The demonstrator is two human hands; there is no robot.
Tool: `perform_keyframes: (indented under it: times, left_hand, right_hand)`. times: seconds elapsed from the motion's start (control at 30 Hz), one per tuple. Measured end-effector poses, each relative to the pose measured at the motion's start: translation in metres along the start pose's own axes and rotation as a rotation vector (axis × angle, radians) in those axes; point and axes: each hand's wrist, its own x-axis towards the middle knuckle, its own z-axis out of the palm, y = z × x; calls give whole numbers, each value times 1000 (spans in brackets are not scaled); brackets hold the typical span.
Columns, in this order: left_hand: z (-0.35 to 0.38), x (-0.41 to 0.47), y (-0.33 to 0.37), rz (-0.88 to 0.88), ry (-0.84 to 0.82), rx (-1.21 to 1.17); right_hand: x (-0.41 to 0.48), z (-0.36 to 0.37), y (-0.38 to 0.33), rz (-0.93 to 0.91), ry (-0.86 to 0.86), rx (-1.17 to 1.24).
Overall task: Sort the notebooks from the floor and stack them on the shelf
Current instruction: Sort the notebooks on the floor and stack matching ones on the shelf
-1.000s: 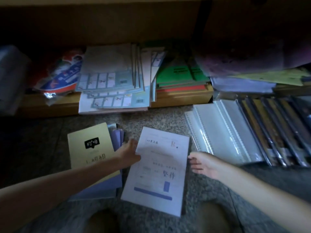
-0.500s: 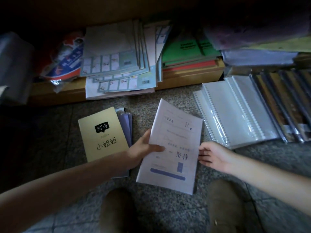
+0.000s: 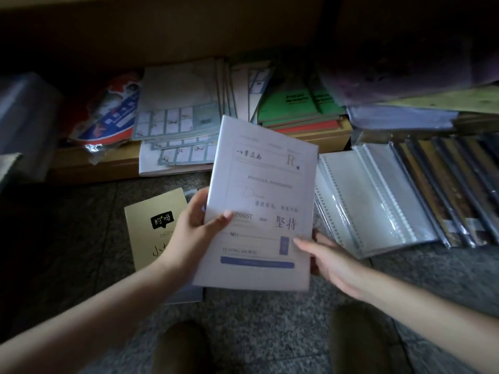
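Speckled grey stone floor point(image 3: 256, 319) fills the lower frame; a low wooden shelf point(image 3: 94, 163) across the top carries flat stacks of paper. At centre frame a thin white notebook point(image 3: 264, 190) with a matte cover is held above the floor. The left hand point(image 3: 194, 233) grips its left edge, thumb curled over the cover and fingers behind. The right hand point(image 3: 332, 260) pinches the lower right edge, thumb on top. A yellow notebook point(image 3: 151, 233) lies at lower left, and glossy spiral-bound notebooks point(image 3: 372, 195) fan out at right.
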Motion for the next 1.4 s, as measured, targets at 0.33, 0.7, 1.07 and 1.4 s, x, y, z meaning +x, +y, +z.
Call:
perform_keyframes:
  times: [0.33,0.7,1.07,1.4]
  left_hand:
    - [-3,2,87,367,52,-32]
    - [-16,51,179,715,220,168]
    - [-28,123,229,686,412,364]
    - [-44,142,232,784,557,633]
  right_hand:
    - [-22,22,-97,-734,112,-152]
    - [-15,61,-249,-1110,190,-15]
    - [53,96,-373,-823,393,25]
    - [45,66,-377,-789,-73,-246]
